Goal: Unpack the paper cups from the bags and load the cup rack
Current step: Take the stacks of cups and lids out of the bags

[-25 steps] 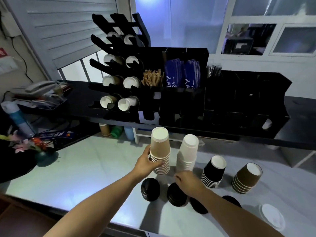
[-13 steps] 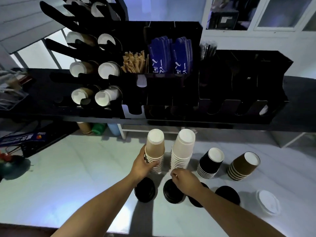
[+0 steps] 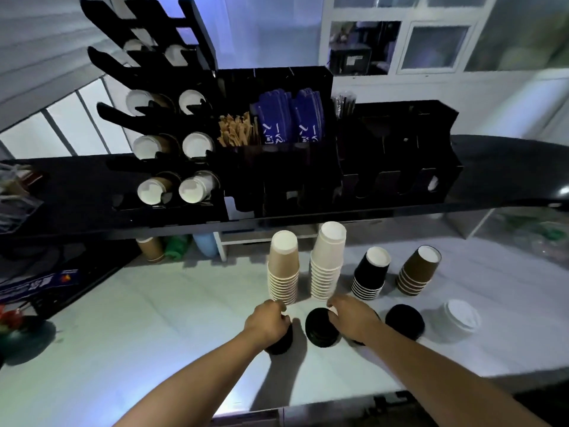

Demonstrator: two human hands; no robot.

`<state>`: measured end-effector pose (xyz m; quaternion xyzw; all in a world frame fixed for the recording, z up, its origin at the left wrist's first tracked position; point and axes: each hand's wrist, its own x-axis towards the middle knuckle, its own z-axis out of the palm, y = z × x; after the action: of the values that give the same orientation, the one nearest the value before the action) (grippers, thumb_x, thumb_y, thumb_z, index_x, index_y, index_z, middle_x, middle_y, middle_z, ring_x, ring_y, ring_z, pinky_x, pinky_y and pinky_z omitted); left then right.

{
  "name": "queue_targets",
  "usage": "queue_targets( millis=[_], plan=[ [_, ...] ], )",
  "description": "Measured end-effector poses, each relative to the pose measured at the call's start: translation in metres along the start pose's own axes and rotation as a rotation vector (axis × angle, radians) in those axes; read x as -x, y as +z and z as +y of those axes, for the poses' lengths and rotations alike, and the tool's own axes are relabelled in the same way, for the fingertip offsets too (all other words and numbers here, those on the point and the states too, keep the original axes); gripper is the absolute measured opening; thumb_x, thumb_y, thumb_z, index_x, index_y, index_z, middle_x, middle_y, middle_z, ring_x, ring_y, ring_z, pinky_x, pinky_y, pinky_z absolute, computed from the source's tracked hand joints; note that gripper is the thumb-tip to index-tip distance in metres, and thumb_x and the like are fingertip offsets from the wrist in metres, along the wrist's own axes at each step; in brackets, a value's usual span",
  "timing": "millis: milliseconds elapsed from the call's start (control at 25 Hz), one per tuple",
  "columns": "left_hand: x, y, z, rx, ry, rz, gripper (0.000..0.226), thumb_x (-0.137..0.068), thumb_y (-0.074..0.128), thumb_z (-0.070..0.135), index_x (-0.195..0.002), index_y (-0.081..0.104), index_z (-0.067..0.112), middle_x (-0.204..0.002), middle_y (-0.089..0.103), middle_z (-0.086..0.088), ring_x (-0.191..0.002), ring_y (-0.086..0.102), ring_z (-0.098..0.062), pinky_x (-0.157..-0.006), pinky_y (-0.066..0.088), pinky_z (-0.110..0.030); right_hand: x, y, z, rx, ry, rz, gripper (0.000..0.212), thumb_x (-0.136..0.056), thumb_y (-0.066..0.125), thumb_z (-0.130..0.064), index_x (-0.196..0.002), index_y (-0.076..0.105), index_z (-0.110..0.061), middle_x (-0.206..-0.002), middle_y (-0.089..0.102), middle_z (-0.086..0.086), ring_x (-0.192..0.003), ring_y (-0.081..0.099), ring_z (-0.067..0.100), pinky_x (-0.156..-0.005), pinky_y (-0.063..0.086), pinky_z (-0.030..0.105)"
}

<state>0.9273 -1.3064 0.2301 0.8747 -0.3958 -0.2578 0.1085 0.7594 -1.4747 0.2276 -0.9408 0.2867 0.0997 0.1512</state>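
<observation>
Hands low now: left hand (image 3: 268, 323) has let go of the tan cups (image 3: 283, 266) and curls over a black lid stack (image 3: 280, 345); right hand (image 3: 354, 318) curls on the middle lid stack (image 3: 320, 329). Cups stand unheld on the bench (image 3: 154, 303), centre frame. Upper left, the rack (image 3: 172, 143) is part filled. Loading looks paused, lids likely next.

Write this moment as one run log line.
left hand: grips left lid stack | right hand: touches middle lid stack | cup stacks: four on table | cup rack: partly loaded
</observation>
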Motion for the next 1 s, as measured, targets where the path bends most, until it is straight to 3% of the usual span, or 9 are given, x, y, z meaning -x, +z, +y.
queue_targets(
  millis=[120,400,560,680,760,880,1000],
  plan=[
    [0.004,0.006,0.029,-0.135,0.133,-0.033,0.039,-0.094,0.052,0.042,-0.129,0.06,0.026,-0.131,0.061,-0.004,-0.12,0.058,-0.028,-0.093,0.051,-0.039,0.029,-0.002,0.017,0.006,0.084,0.009,0.035,-0.099,0.042,-0.036,-0.129,0.055,-0.022,-0.128,0.055,0.006,-0.117,0.056,0.03,-0.094,0.049,0.04],
    [0.001,0.035,0.144,-0.282,0.436,-0.07,0.032,-0.09,0.048,0.037,-0.112,0.064,0.021,-0.117,0.065,-0.006,-0.108,0.062,-0.031,-0.084,0.053,-0.039,0.117,-0.026,0.098,-0.04,0.252,0.13,0.032,-0.098,0.042,-0.034,-0.117,0.061,-0.018,-0.118,0.06,0.007,-0.106,0.061,0.032,-0.084,0.053,0.041],
    [0.005,0.074,0.251,-0.326,0.612,-0.125,0.023,-0.092,0.046,0.037,-0.096,0.06,0.02,-0.109,0.065,-0.008,-0.102,0.063,-0.031,-0.08,0.051,-0.038,0.188,-0.035,0.18,-0.045,0.438,0.192,0.027,-0.099,0.041,-0.029,-0.108,0.063,-0.018,-0.11,0.062,0.005,-0.098,0.062,0.03,-0.079,0.053,0.038],
    [0.013,0.11,0.338,-0.354,0.706,-0.118,0.029,-0.097,0.042,0.038,-0.091,0.059,0.017,-0.108,0.066,-0.011,-0.1,0.064,-0.033,-0.08,0.05,-0.037,0.243,-0.041,0.248,-0.049,0.555,0.189,0.023,-0.096,0.039,-0.019,-0.096,0.062,-0.013,-0.105,0.062,0.005,-0.096,0.062,0.029,-0.074,0.049,0.034],
    [0.027,0.142,0.406,-0.38,0.751,-0.123,0.035,-0.101,0.037,0.039,-0.09,0.059,0.014,-0.109,0.065,-0.013,-0.097,0.062,-0.035,-0.079,0.048,-0.037,0.293,-0.044,0.303,-0.04,0.618,0.238,0.022,-0.094,0.043,-0.021,-0.094,0.064,-0.014,-0.102,0.065,0.005,-0.098,0.064,0.029,-0.078,0.052,0.036],
    [0.052,0.188,0.503,-0.486,0.844,-0.154,0.026,-0.102,0.038,0.023,-0.081,0.052,0.016,-0.106,0.066,-0.012,-0.093,0.061,-0.032,-0.074,0.042,-0.032,0.37,-0.059,0.377,-0.026,0.704,0.313,0.025,-0.092,0.046,-0.029,-0.094,0.065,-0.014,-0.1,0.068,0.006,-0.095,0.064,0.031,-0.077,0.049,0.036],
    [0.075,0.225,0.583,-0.619,0.944,-0.194,0.015,-0.092,0.046,0.01,-0.089,0.058,0.018,-0.11,0.064,-0.009,-0.106,0.06,-0.029,-0.08,0.041,-0.033,0.427,-0.065,0.441,-0.063,0.781,0.311,0.023,-0.094,0.045,-0.031,-0.089,0.063,-0.017,-0.099,0.069,0.008,-0.08,0.058,0.03,-0.066,0.039,0.032]
  ],
)
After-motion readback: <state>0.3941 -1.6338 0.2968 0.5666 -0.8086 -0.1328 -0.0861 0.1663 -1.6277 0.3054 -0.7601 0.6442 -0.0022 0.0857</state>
